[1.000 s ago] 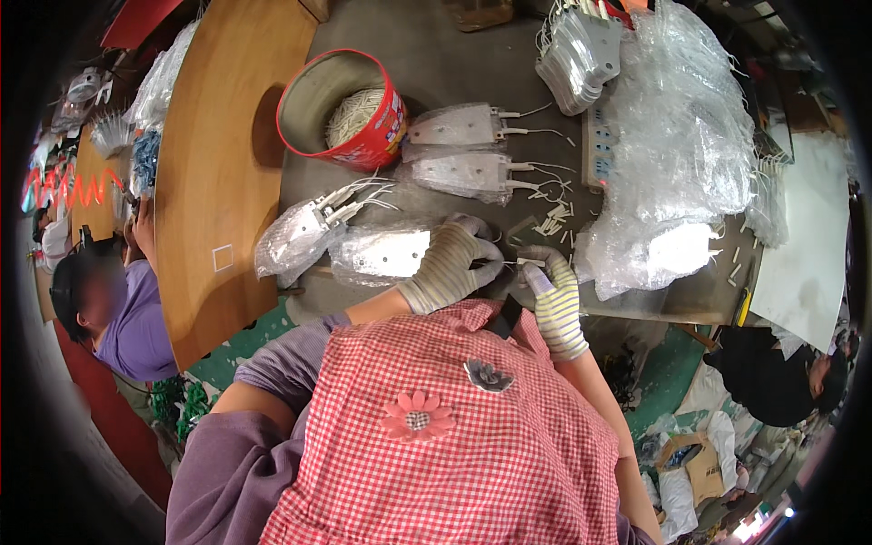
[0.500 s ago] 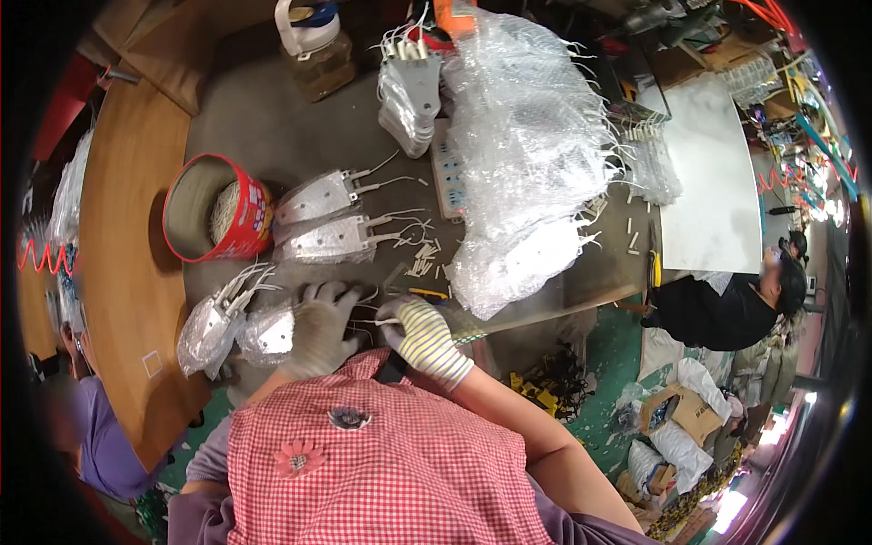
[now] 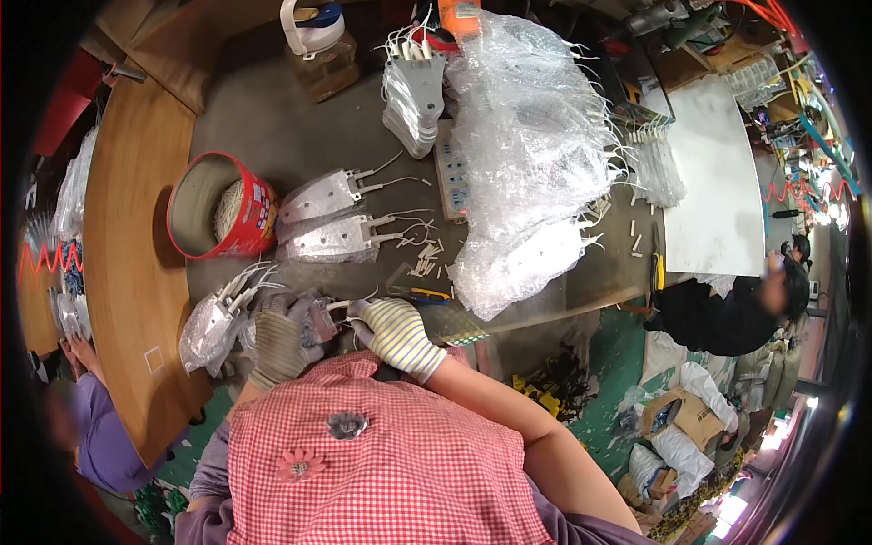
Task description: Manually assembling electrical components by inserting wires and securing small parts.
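At the table's near edge lies a flat metal plate in bubble wrap (image 3: pixel 315 320), with thin white wires at its right end. My left hand (image 3: pixel 278 350), in a grey knit glove, grips the wrapped plate from its left side. My right hand (image 3: pixel 400 338), in a yellow-and-grey striped glove, is closed at the plate's wire end, thumb and finger pinching a white wire; the fingertips are partly hidden. Just left of my left hand rests another bubble-wrapped plate with white wires (image 3: pixel 211 331). Two more wrapped plates (image 3: pixel 318 197) (image 3: pixel 329 238) lie beyond my hands.
A red tub (image 3: pixel 247 213) holds small white pieces. Loose white sleeves (image 3: pixel 425 259) and a yellow-black cutter (image 3: pixel 427 295) lie ahead. Large bubble-wrapped stacks (image 3: pixel 531 154), bare plates (image 3: pixel 413 100) and a jug (image 3: pixel 320 54) stand farther back. Co-workers sit left (image 3: pixel 104 427) and right (image 3: pixel 708 313).
My left hand has shifted left and down from its spread position, uncovering the wrapped plate. My right hand has moved slightly left, closer to the wire end.
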Action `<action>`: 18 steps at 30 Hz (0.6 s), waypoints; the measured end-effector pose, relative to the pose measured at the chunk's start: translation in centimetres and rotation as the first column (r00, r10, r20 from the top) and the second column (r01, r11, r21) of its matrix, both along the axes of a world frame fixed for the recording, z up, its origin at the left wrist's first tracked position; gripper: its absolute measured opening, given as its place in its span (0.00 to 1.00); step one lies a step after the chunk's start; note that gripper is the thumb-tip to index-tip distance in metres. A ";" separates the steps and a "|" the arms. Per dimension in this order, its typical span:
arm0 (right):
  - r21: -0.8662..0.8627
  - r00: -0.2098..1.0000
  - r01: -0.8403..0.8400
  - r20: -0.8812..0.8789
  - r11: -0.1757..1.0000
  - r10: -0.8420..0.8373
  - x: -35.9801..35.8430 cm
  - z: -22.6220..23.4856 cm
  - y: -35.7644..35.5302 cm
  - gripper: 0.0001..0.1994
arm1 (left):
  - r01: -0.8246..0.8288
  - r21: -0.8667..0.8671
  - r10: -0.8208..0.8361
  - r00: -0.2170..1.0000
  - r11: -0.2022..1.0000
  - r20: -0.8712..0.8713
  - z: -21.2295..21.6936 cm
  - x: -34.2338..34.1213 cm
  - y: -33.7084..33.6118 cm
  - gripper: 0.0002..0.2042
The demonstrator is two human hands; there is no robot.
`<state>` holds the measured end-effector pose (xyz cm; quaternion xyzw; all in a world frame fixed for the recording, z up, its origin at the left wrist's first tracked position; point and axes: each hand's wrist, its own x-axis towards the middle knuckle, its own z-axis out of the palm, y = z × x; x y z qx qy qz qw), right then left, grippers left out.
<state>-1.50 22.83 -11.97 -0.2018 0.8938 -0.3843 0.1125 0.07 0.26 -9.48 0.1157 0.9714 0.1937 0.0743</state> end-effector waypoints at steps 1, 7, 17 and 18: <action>0.001 1.000 -0.007 0.003 1.000 0.007 0.0 0.5 0.1 0.10 | -0.027 0.054 0.026 0.999 0.998 0.020 0.1 0.2 -0.1 0.37; -0.258 0.992 -0.074 -0.114 0.963 0.046 -0.5 1.3 1.3 0.10 | -0.085 0.097 0.085 0.996 0.992 0.001 1.9 0.5 0.9 0.34; -0.401 0.919 0.163 0.393 0.901 0.008 -0.1 2.5 3.1 0.11 | -0.054 0.167 0.020 0.981 0.984 0.195 4.0 -0.3 2.3 0.32; -0.422 0.909 0.204 0.417 0.883 -0.011 0.0 2.5 3.2 0.11 | -0.082 0.182 0.042 0.977 0.980 0.210 3.3 0.0 2.4 0.32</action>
